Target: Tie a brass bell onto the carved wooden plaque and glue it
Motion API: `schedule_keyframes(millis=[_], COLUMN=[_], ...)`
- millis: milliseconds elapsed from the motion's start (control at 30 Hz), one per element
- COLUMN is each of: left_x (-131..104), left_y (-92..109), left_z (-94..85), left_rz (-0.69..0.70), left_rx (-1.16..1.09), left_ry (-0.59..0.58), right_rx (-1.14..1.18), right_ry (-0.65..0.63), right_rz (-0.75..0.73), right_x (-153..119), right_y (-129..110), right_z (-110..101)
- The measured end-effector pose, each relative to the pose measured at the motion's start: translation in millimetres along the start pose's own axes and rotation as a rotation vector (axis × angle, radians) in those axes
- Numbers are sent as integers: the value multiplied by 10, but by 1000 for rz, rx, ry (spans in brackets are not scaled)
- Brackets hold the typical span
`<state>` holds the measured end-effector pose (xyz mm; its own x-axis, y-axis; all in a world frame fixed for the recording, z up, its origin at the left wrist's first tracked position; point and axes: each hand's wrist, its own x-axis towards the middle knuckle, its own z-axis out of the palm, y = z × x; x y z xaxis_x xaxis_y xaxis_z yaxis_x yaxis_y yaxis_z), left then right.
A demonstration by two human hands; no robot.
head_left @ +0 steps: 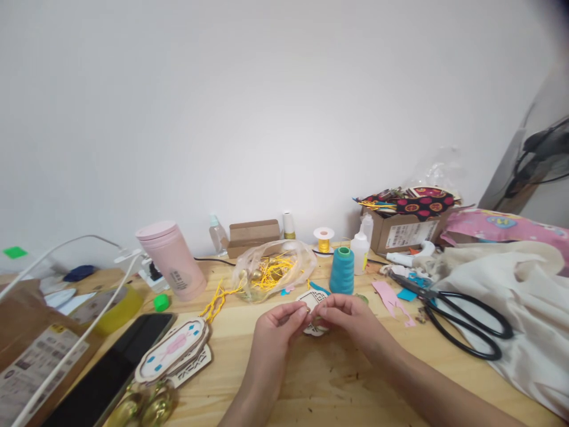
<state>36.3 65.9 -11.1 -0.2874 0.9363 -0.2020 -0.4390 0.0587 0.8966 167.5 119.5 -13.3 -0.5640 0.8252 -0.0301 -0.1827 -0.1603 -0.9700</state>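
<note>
My left hand and my right hand meet above the wooden table, thumbs and forefingers pinched close together. A tiny gold-coloured bit shows at the left fingertips, too small to name. What the right fingers pinch is hidden. Just behind and below the hands lies a white cut-out piece with dark line patterns, partly covered by the fingers. A cone of teal thread stands upright beyond my right hand. Further back, a clear plastic bag holds yellow cords and some round gold-coloured pieces.
At left are a stack of decorated plaques, gold bells, a phone and a pink tumbler. Black-handled scissors lie on white cloth at right. Small bottles, a yellow thread spool and a filled cardboard box stand behind.
</note>
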Motion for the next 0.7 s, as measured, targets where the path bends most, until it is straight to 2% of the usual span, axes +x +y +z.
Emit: schedule_keyframes(millis=[167,433,700], left_x=[3,50,25], left_y=[9,-50,-25], left_z=[11,-28,20], left_rz=[30,51,40], left_rx=[118,167,185], left_ry=[47,13,-7], right_rx=[-56,-56,-383], right_ry=[-7,-27,25], right_rz=[-24,-42,-227], right_x=[-3,21,12], right_y=[14,85,106], right_z=[-22,-3,-1])
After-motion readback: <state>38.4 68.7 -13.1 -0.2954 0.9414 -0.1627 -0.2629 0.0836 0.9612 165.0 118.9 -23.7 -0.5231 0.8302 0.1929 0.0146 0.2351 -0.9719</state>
